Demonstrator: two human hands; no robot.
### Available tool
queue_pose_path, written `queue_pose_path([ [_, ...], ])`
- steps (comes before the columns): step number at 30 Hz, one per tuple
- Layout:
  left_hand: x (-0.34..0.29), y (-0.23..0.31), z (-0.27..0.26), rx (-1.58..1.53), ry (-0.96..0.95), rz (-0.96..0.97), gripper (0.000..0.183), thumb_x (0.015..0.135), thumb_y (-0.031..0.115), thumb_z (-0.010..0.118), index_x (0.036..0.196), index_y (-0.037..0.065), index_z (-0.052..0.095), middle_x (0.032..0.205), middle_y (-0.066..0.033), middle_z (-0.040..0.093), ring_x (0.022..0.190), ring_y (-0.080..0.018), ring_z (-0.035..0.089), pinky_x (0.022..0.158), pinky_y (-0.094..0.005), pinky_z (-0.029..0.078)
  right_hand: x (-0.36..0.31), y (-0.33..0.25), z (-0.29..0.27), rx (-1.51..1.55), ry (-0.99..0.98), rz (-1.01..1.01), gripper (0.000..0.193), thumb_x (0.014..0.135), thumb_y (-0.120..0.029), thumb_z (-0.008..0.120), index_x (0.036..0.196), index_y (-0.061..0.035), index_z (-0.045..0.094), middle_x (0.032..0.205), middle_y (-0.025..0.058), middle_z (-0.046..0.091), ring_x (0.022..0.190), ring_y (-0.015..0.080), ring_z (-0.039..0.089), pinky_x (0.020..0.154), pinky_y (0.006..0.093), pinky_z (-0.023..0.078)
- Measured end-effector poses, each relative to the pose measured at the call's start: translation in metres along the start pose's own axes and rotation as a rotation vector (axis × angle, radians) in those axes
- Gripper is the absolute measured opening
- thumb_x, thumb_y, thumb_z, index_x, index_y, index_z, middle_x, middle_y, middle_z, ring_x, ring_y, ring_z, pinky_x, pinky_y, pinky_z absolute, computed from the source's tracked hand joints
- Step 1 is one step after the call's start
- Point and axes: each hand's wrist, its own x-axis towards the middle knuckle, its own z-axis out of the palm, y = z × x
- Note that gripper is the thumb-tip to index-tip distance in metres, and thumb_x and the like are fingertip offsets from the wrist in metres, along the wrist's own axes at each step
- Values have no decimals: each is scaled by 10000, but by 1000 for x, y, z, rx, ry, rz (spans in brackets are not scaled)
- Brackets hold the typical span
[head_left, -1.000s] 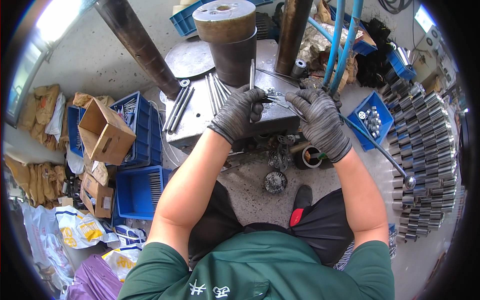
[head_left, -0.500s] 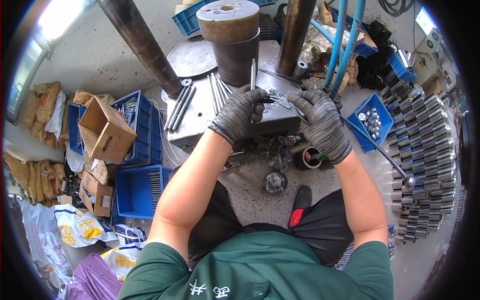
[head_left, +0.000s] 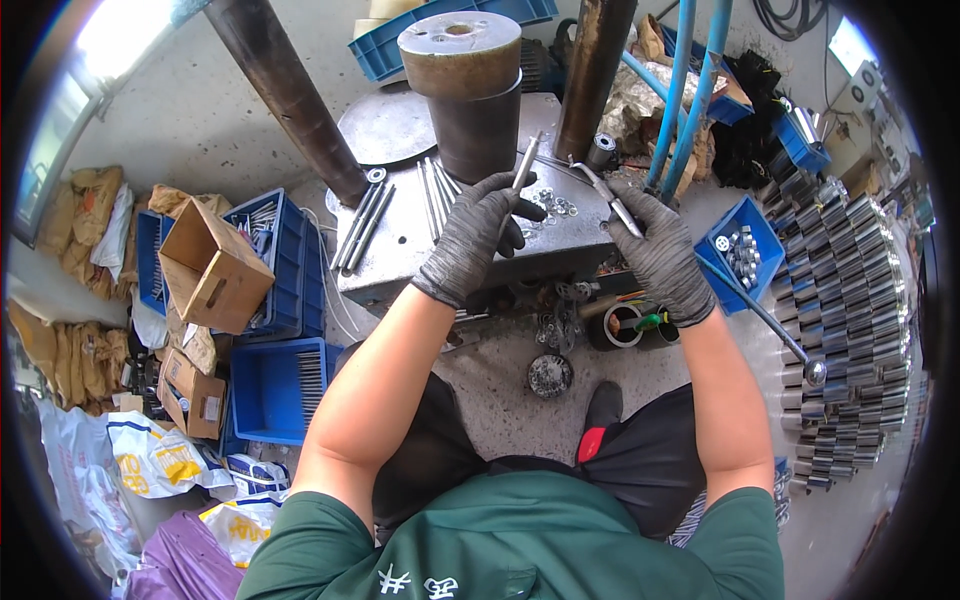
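My left hand (head_left: 478, 232), in a grey glove, is closed round a slim metal rod (head_left: 525, 162) that tilts up to the right. In my gloved right hand (head_left: 655, 245) is a pair of pliers (head_left: 602, 188), its bent tip pointing up and left, apart from the rod. Between the two hands, several small metal rings (head_left: 553, 205) lie loose on the steel machine table (head_left: 400, 245). More metal rods (head_left: 367, 222) rest side by side on the table to the left of my left hand, and another group (head_left: 432, 190) lies just behind it.
A thick steel cylinder (head_left: 465, 120) stands at the table's back between two columns (head_left: 285, 95). Blue bins and a cardboard box (head_left: 215, 265) are at left. A lever with a ball end (head_left: 815, 372) juts out at right, before stacked metal cylinders (head_left: 850, 300). Below hangs a pot (head_left: 622, 325).
The pliers have come away from the rod, as my right hand moved slightly right. The rod has tipped from upright toward the right in my left hand.
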Motion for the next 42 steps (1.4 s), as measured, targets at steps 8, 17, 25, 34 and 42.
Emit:
queue_pose_path([
  [8,-12,6,0,201,17,-14,454,972,147,699,1398,8,627,995,-48,722,842,-78,595,741,-225,494,-2,-3,-8,85,-21,27,487,892,-99,735,1368,-24,661,1243,199,731,1144,256,709,1011,363,539],
  [17,-15,4,-21,745,11,241,389,936,-3,707,1323,35,696,1123,-66,726,986,-125,639,911,-292,529,-1,-23,-27,-51,-285,102,452,913,-75,696,1361,-25,666,1148,151,745,1027,215,707,953,349,548],
  [25,-34,8,-20,198,-261,-18,389,1034,270,676,1345,36,666,914,-2,691,786,-51,592,695,-222,478,-7,-33,-21,22,-546,-13,476,868,-39,729,1339,-8,669,1180,184,748,1097,274,717,992,374,545],
  [34,-38,9,-20,-7,-212,-295,412,1021,332,696,1305,36,657,838,-16,717,605,-43,582,502,-190,415,-7,-43,-15,3,-561,-60,464,872,-45,732,1330,-6,674,1189,186,742,1080,268,717,984,372,546],
  [42,-39,5,-20,-98,-244,-260,411,1022,345,698,1284,32,655,820,-13,702,587,-39,573,490,-167,406,-7,-44,-14,-2,-537,-20,478,865,-62,748,1333,-5,670,1194,191,735,1061,270,719,968,376,551],
])
